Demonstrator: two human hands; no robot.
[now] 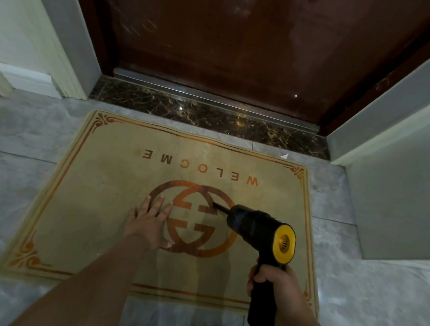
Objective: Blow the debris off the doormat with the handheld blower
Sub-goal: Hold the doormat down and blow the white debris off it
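Note:
A tan doormat (98, 187) with an orange border, the word WELCOME and an interlocked-rings logo lies on the grey tiled floor before a door. My left hand (148, 222) presses flat on the mat, fingers spread, at the left side of the logo. My right hand (273, 285) grips the handle of a black handheld blower (252, 225) with a yellow rear intake. Its thin nozzle points down-left at the logo's centre, just above the mat. A small pale speck (138, 153) lies on the mat beside the letter E.
A dark brown door (231, 35) stands shut behind a metal sill and a dark marble threshold (187, 111). A white scrap (284, 156) lies on the floor past the mat's far right corner. Grey walls rise at the left and the right (398, 203).

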